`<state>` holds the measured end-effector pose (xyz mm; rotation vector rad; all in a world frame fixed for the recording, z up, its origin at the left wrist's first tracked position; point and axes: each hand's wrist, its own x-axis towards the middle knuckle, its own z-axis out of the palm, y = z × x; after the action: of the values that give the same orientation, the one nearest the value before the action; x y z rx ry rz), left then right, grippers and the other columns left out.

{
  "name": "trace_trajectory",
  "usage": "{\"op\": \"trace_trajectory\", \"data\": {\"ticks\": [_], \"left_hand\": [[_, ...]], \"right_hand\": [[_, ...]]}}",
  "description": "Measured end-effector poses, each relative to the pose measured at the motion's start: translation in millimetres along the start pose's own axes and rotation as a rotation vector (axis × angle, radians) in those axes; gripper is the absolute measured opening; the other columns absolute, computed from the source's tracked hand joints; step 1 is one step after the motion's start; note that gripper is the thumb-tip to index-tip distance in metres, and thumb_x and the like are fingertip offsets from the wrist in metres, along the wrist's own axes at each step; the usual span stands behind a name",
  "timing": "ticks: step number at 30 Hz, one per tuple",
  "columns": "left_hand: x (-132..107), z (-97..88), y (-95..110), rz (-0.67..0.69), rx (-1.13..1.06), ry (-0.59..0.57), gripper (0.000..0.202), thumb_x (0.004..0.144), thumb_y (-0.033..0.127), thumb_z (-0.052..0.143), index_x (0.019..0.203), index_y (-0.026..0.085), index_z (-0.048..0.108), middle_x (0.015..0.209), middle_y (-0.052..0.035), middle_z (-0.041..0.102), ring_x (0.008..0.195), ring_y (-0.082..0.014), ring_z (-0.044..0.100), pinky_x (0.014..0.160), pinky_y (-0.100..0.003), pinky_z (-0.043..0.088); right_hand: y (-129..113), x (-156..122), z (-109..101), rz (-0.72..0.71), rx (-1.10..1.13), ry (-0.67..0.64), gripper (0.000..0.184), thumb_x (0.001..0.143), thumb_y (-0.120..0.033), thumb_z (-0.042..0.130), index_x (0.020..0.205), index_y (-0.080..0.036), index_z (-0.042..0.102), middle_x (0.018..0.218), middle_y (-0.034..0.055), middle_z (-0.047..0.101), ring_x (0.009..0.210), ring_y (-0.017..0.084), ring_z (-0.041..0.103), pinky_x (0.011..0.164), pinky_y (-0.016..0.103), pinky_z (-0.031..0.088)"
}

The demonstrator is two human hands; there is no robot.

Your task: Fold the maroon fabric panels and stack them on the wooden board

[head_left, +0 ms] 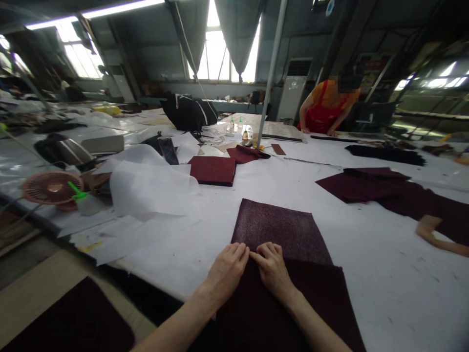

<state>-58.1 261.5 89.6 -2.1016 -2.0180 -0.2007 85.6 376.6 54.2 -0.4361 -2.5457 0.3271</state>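
Note:
Directly before me a dark maroon fabric piece (pixel 315 298) lies across the table's near side, its upper edge over a second maroon panel (pixel 278 225) with a paler, speckled face. My left hand (pixel 229 266) is closed, fingertips pinching the cloth at the left end of that edge. Close beside it my right hand (pixel 273 269) also has its fingers curled onto the same edge, thumb pointing toward the left hand. The fingertips of both hands nearly meet. What lies beneath the fingers is hidden.
A folded maroon stack (pixel 212 170) sits farther back. White paper sheets (pixel 146 186), a pink fan (pixel 53 188) and a glue bottle (pixel 86 203) are at left. Another person's hand (pixel 428 227) rests by maroon cloth (pixel 381 188) at right. A person in a red apron (pixel 324 110) leans over the table.

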Motion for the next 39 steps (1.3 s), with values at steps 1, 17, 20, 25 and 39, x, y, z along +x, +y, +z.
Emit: {"op": "trace_trajectory", "data": {"ticks": [1,17,20,25,39], "left_hand": [[2.4,4.5,6.4,-0.004,0.011,-0.054,0.033,0.087,0.007,0.046,0.118,0.008,0.056,0.104,-0.0097,0.06,0.096,-0.022,0.055,0.086,-0.035,0.048],[10.0,20.7,33.4,0.001,0.156,-0.111,0.051,0.081,-0.002,0.042,0.13,0.007,0.049,0.099,-0.0109,0.059,0.087,-0.0206,0.054,0.079,-0.035,0.049],[11.4,18.1,38.2,0.003,0.158,-0.139,0.058,0.081,0.0,0.041,0.137,0.013,0.043,0.094,-0.0096,0.059,0.082,-0.0218,0.055,0.073,-0.037,0.05],[16.8,17.3,43.9,0.036,0.136,-0.132,0.054,0.08,-0.001,0.041,0.132,0.011,0.049,0.112,-0.0133,0.058,0.1,-0.0236,0.053,0.086,-0.038,0.047],[37.4,20.1,76.6,0.112,0.194,-0.109,0.055,0.079,0.0,0.046,0.131,0.013,0.05,0.105,-0.0106,0.06,0.091,-0.021,0.055,0.08,-0.034,0.047]], "right_hand": [[0.8,-0.3,-0.9,0.0,0.003,-0.002,0.024,0.09,-0.011,0.05,0.104,-0.022,0.066,0.088,0.0054,0.056,0.088,0.021,0.046,0.083,0.039,0.032],[42.4,-32.4,-41.3,-0.054,-0.063,-0.04,0.029,0.092,-0.012,0.048,0.114,-0.023,0.063,0.091,0.0057,0.058,0.086,0.018,0.048,0.08,0.036,0.034],[47.0,-37.8,-48.6,-0.059,-0.085,-0.036,0.029,0.092,-0.011,0.047,0.113,-0.022,0.063,0.09,0.0055,0.058,0.086,0.018,0.048,0.08,0.035,0.035],[55.4,-47.1,-58.6,-0.067,-0.115,-0.023,0.027,0.091,-0.011,0.049,0.111,-0.021,0.064,0.09,0.005,0.058,0.086,0.018,0.048,0.08,0.035,0.035],[77.4,-71.5,-79.7,-0.074,-0.157,-0.036,0.027,0.092,-0.011,0.047,0.111,-0.021,0.063,0.09,0.0045,0.058,0.087,0.017,0.048,0.082,0.035,0.034]]}}
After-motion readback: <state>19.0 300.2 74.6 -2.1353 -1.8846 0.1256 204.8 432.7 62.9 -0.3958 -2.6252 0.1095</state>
